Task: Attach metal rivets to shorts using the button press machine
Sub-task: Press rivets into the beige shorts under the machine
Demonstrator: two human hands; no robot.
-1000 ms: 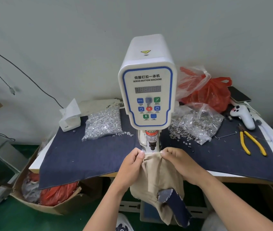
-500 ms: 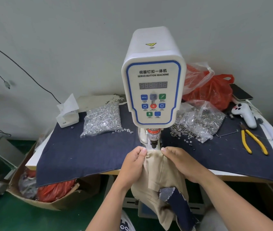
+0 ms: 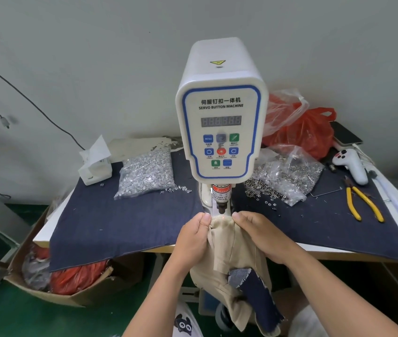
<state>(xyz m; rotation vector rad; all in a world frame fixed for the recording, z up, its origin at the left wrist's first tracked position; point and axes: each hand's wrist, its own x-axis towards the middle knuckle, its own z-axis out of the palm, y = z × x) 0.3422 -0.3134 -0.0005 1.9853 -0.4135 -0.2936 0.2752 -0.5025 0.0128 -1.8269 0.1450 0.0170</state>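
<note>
nearest the camera, two bare forearms reaching up from the bottom edge. beige shorts hanging off the front table edge, a frayed dark denim piece dangling in front of the lower part. left hand pinching the left side of the shorts' top edge, thumb and fingers curled onto the fabric. right hand gripping the right side of the same edge, fingers folded over it. top edge of shorts stretched between both hands, directly under the press head of the button press machine, a small red light dot on the fabric there. machine white with blue-outlined panel, labelled "servo button machine", display reading unclear. table covered by dark blue denim cloth. left of machine, clear bag of small silver rivets, a few loose ones spilled beside it; white tissue box further left. right of machine, open clear bag of metal rings with loose ones scattered on the cloth. yellow-handled pliers and white handheld controller near the right edge. red plastic bag and a phone at the back right by the wall. below left of table, cardboard box with red plastic inside on green floor.
</note>
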